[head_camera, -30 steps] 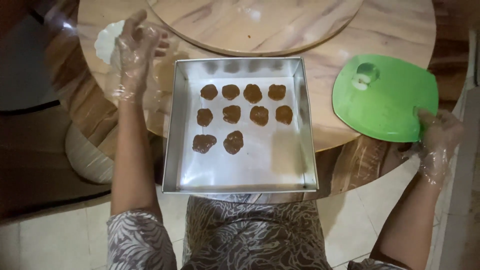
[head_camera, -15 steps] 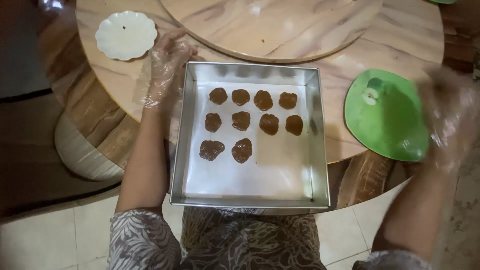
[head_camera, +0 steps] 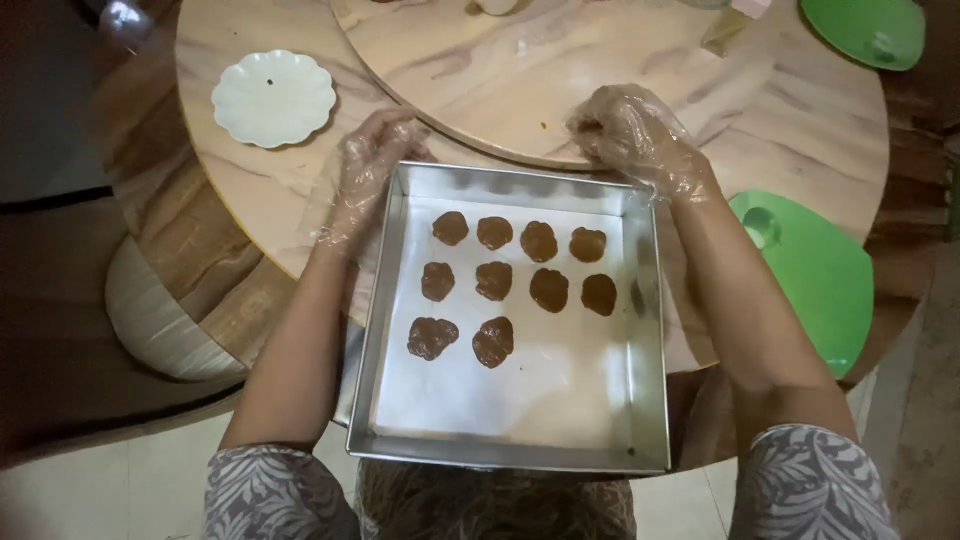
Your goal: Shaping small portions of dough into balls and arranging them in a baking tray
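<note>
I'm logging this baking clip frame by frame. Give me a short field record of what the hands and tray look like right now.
left hand: gloved, at the tray's far left corner
right hand: gloved, loosely fisted, at the far right corner
tray: square metal, paper-lined, overhanging the table edge
dough pieces: ten brown pieces in three rows, far half
table: round, marbled, with a turntable
nearby: white scalloped plate, green lid

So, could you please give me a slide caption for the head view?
Gloved left hand and right hand at a square tin's far corners; ten brown lumps inside.
</note>
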